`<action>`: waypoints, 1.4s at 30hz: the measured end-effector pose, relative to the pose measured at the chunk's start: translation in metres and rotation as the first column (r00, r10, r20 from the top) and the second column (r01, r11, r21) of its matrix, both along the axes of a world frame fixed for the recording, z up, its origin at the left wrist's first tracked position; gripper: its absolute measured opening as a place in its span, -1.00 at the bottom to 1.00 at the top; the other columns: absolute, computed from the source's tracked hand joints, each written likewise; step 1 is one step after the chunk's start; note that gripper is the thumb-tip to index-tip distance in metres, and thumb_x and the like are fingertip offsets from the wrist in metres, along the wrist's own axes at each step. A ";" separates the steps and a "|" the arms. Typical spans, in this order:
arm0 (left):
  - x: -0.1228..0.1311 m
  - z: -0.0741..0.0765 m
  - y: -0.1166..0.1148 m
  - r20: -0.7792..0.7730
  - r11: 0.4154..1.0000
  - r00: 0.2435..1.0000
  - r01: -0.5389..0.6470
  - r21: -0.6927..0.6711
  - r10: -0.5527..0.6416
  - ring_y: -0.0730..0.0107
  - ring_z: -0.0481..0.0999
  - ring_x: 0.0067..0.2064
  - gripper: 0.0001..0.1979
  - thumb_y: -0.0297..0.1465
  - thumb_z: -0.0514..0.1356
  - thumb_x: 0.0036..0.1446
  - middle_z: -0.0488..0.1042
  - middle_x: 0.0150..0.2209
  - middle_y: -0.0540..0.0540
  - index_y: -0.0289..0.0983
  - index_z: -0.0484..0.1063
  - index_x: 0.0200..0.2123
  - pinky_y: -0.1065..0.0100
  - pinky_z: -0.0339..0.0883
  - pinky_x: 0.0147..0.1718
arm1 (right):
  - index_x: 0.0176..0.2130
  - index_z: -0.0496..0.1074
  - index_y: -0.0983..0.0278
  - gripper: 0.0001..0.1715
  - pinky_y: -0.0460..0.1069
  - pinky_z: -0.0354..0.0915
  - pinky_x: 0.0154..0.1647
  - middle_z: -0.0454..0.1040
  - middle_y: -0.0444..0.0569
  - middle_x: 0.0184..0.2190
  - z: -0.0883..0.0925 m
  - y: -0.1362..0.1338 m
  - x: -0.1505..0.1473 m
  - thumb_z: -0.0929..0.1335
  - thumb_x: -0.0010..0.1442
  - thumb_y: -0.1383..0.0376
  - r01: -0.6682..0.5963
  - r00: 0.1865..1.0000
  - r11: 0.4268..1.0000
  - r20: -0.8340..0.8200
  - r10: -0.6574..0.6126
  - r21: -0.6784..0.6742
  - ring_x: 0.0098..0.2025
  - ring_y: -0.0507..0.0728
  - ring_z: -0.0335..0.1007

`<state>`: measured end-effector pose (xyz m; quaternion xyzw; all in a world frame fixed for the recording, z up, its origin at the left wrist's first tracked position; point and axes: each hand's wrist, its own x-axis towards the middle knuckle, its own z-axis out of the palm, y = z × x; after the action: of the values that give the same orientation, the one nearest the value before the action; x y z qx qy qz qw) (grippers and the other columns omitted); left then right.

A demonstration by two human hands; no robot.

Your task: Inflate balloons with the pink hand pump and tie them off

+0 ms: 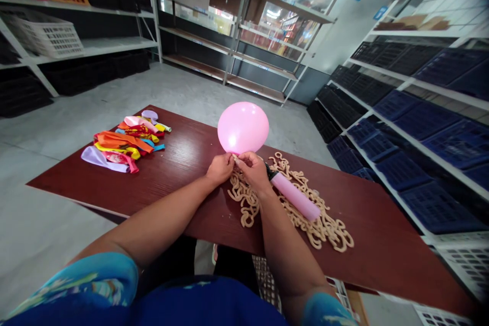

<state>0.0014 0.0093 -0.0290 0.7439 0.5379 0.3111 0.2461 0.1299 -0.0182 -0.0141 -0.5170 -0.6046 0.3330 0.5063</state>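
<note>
Midway between the desk's [179, 163] near and far edges, the left hand [220, 168] and right hand [252, 169] meet, seemingly pinching the pink balloon's [243, 127] hidden neck. Light, soft and easily burst, it is best held there.

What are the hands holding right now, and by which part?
The left hand and right hand both pinch the pink balloon at its neck, below the inflated body.

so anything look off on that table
Nothing damaged or spilled. The beige cord lies in a loose tangle with the pink pump across it, and the flat balloons sit in a jumbled heap. Left hand and right hand pinch the pink balloon by its neck.
</note>
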 end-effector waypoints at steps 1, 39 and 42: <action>-0.001 0.001 -0.001 -0.027 1.000 1.000 0.000 0.001 0.000 0.42 0.39 -0.40 -0.68 -0.34 -0.11 0.20 0.46 -0.41 -0.11 -0.28 0.41 -0.37 0.41 0.17 -0.38 | -0.39 0.34 0.23 -0.76 -0.07 0.25 -0.48 0.38 -0.19 -0.53 0.000 0.000 0.000 0.37 -0.03 0.13 -0.018 0.999 0.999 -0.036 0.016 -0.050 -0.53 0.00 0.26; 0.003 -0.011 0.007 0.322 0.996 0.946 0.058 -0.069 -0.033 0.40 0.42 -0.38 -0.63 -0.21 -0.09 0.19 0.49 -0.39 -0.09 -0.29 0.43 -0.31 0.40 0.25 -0.36 | -0.32 0.45 0.27 -0.67 -0.09 0.24 -0.56 0.42 -0.16 -0.55 -0.007 0.003 -0.012 0.39 -0.07 0.10 0.122 0.967 0.990 -0.215 -0.134 -0.068 -0.60 -0.02 0.23; 0.001 -0.010 0.007 0.190 1.000 0.982 0.016 -0.012 -0.014 0.38 0.40 -0.40 -0.63 -0.22 -0.10 0.19 0.46 -0.43 -0.10 -0.28 0.40 -0.38 0.38 0.23 -0.36 | -0.30 0.49 0.27 -0.65 -0.08 0.26 -0.54 0.45 -0.13 -0.51 -0.007 0.002 -0.012 0.38 -0.06 0.10 0.119 0.973 0.991 -0.191 -0.128 -0.062 -0.58 -0.01 0.25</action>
<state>0.0023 0.0161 -0.0388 0.7133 0.5083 0.3752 0.3035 0.1182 -0.0163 -0.0211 -0.5309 -0.5103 0.3648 0.5697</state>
